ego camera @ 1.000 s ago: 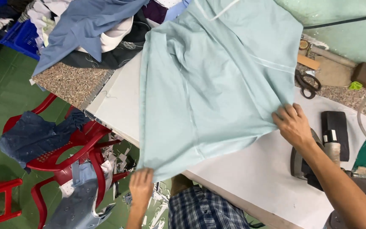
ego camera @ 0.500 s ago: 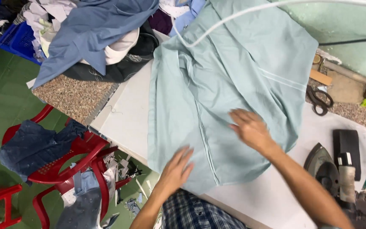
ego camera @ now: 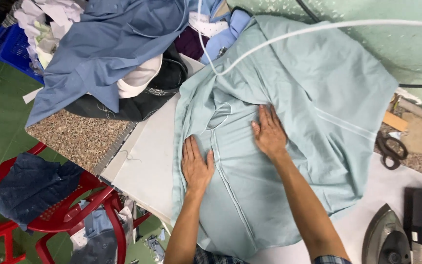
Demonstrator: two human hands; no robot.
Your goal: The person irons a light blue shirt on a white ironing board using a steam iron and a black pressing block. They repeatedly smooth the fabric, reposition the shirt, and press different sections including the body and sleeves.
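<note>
A pale green shirt (ego camera: 308, 112) lies spread over the white ironing surface (ego camera: 145, 161), its lower part hanging over the near edge. My left hand (ego camera: 196, 164) rests flat on the cloth near the shirt's left side, fingers apart. My right hand (ego camera: 268, 132) presses flat on the middle of the shirt, just below a folded, creased part. Neither hand holds anything. A white cord (ego camera: 289, 36) runs across the top of the shirt.
A grey iron (ego camera: 387, 239) and a black block (ego camera: 418, 220) sit at the lower right, with black scissors (ego camera: 391, 149) beyond them. A heap of clothes with a blue shirt (ego camera: 108, 44) covers the speckled counter (ego camera: 74, 139). Red plastic chairs (ego camera: 69, 210) holding denim stand at the lower left.
Both hands moved up onto the shirt and now lie flat on it; the right hand left the shirt's right edge. The shirt has been drawn further onto the surface.
</note>
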